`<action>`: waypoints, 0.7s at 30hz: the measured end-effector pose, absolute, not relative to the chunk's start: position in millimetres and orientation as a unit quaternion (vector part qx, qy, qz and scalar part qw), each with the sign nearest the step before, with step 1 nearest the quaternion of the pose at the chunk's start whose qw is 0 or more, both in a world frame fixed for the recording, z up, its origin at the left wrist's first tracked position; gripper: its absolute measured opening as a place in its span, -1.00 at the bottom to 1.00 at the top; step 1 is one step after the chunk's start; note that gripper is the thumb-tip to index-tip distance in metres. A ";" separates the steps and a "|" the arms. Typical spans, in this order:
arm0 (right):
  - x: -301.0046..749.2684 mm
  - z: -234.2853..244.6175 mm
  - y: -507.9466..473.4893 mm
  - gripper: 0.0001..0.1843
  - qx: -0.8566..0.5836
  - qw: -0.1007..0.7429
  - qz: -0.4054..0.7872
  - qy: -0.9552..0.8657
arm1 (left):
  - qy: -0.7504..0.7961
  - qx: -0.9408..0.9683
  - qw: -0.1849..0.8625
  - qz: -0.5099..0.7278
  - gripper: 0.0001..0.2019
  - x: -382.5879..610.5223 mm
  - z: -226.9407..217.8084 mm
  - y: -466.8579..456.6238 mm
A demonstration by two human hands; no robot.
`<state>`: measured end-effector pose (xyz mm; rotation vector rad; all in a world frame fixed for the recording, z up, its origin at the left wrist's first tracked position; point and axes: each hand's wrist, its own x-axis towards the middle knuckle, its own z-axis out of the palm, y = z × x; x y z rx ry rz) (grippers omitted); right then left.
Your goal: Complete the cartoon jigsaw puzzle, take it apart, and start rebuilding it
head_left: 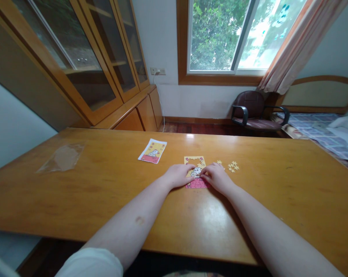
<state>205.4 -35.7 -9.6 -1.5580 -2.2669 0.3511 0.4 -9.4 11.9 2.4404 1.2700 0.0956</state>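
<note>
A partly filled jigsaw puzzle (196,184) lies on the table in front of me, pink along its bottom, with a white cartoon animal in the middle and a gap in its upper part. My left hand (179,175) rests at its left side, thumb and fingers apart on the puzzle's edge. From the right, my right hand (217,177) reaches over the picture with its fingertips pinched together near the animal. Whatever is between those fingertips is too small to make out. Several loose puzzle pieces (233,166) lie just beyond my right hand, some partly hidden by it.
On the wooden table (119,192), a printed picture card (153,151) lies left of the puzzle's far end. A clear plastic bag (62,157) is flat at the far left. Beyond the table are a glass-door cabinet (104,50), an armchair (251,109) and a bed (330,130).
</note>
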 end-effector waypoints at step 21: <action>205.0 -3.0 -43.3 -0.70 -0.503 0.166 0.092 -0.843 | 0.458 0.868 0.187 0.034 -0.43 -0.5 9.9 -9.4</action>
